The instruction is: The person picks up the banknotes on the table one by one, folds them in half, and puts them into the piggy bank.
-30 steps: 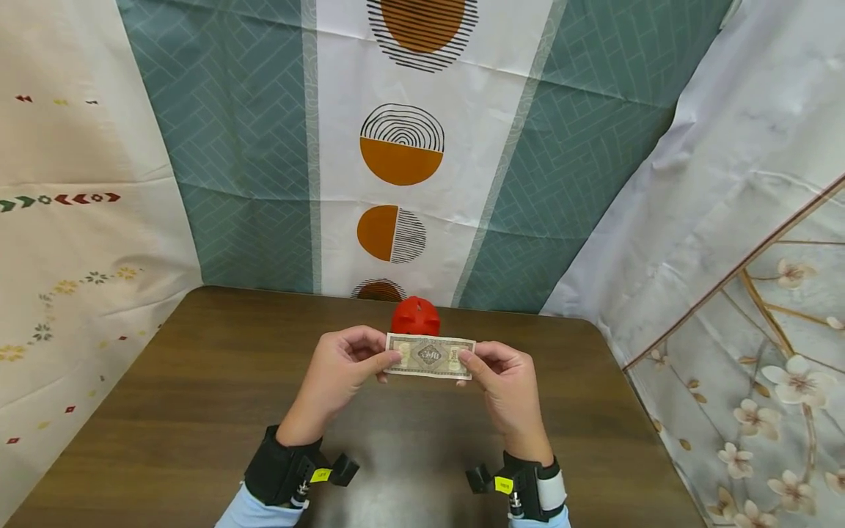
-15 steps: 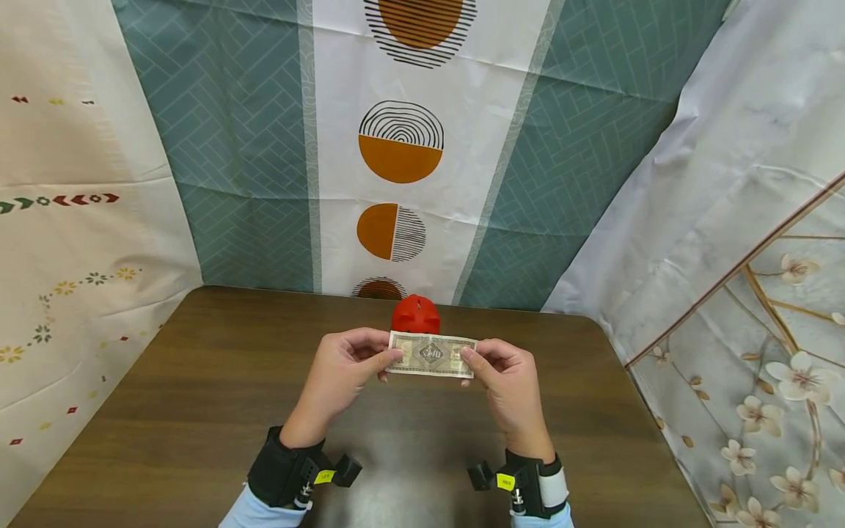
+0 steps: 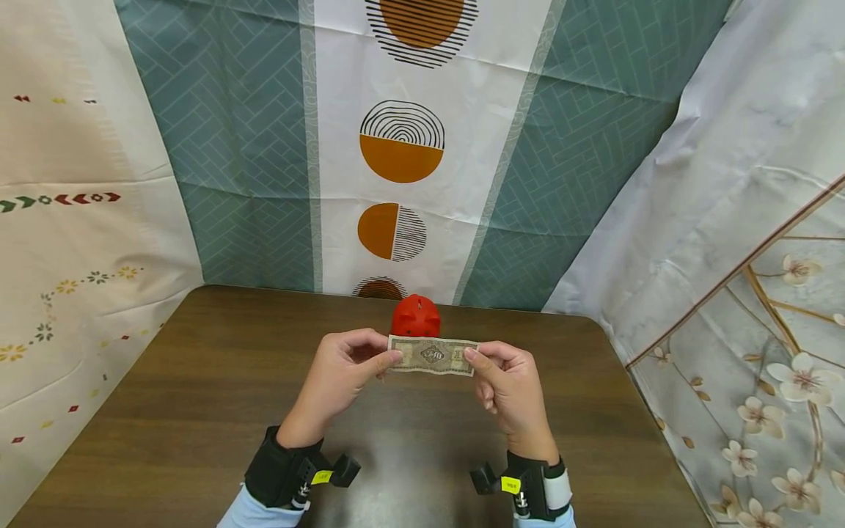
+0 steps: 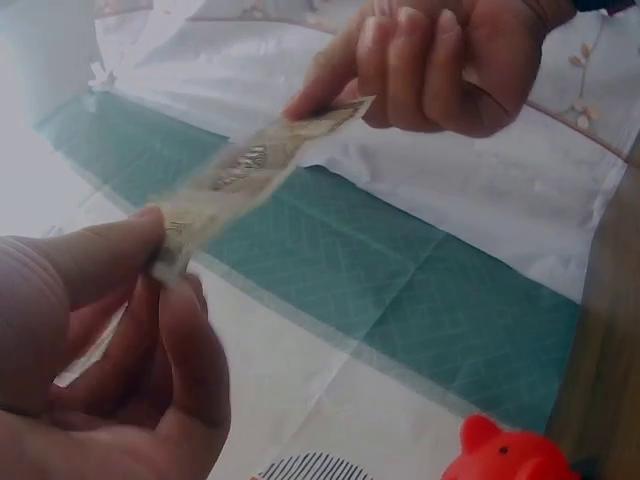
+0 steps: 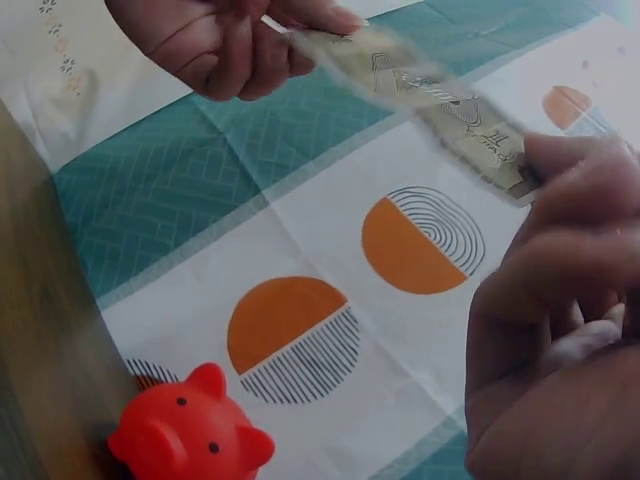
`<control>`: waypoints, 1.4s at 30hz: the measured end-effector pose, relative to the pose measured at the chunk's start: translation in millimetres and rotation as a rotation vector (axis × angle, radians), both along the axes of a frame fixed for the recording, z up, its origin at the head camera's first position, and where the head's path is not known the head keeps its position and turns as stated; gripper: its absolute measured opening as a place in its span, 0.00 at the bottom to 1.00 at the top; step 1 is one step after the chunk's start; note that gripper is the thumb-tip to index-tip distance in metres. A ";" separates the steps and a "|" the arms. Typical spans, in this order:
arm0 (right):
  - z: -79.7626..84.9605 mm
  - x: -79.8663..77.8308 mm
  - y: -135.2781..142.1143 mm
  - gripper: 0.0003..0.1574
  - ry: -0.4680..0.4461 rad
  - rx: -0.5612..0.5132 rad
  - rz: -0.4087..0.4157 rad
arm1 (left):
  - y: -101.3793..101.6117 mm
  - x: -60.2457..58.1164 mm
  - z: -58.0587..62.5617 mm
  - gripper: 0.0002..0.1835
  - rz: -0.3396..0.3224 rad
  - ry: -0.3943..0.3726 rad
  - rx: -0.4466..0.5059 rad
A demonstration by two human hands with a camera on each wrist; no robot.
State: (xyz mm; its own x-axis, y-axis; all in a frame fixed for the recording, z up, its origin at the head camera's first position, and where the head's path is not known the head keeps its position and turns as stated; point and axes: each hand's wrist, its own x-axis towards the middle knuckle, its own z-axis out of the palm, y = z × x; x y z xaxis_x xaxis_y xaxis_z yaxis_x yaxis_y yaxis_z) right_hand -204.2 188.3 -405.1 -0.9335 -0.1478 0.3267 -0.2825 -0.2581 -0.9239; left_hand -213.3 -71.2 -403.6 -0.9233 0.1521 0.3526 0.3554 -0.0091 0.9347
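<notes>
Stretched between both hands is a banknote (image 3: 432,356), pale yellow-brown with a dark central pattern, held above the table. My left hand (image 3: 339,374) pinches its left end between thumb and fingers. At the other end my right hand (image 3: 511,389) pinches the note with thumb and forefinger, its other fingers curled in below. Just beyond the note stands a red piggy bank (image 3: 416,315), with a slot on top; the note overlaps its lower edge in the head view. In the right wrist view the pig's snout, eyes and ears (image 5: 190,430) show.
The brown wooden table (image 3: 198,381) spreads under both hands, its far edge close behind the piggy bank. A green and white patterned cloth (image 3: 257,147) hangs behind it. A white floral cloth (image 3: 759,411) borders the right side and a cream cloth (image 3: 79,293) the left.
The fingers of my right hand below the note have curled inward, and the note has tipped slightly flatter. The left hand has barely moved; the piggy bank stays where it was.
</notes>
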 end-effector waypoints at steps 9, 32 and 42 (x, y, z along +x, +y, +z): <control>-1.3 -1.9 1.3 0.17 0.115 -0.087 0.132 | 1.7 5.5 -1.3 0.03 0.044 0.177 -0.010; -4.2 -0.3 -1.7 0.11 0.280 0.176 -0.292 | 6.6 4.8 -5.3 0.15 0.130 0.242 -0.011; -2.6 0.5 -0.8 0.06 0.230 0.182 -0.262 | 6.2 5.2 -2.1 0.07 0.129 0.188 0.001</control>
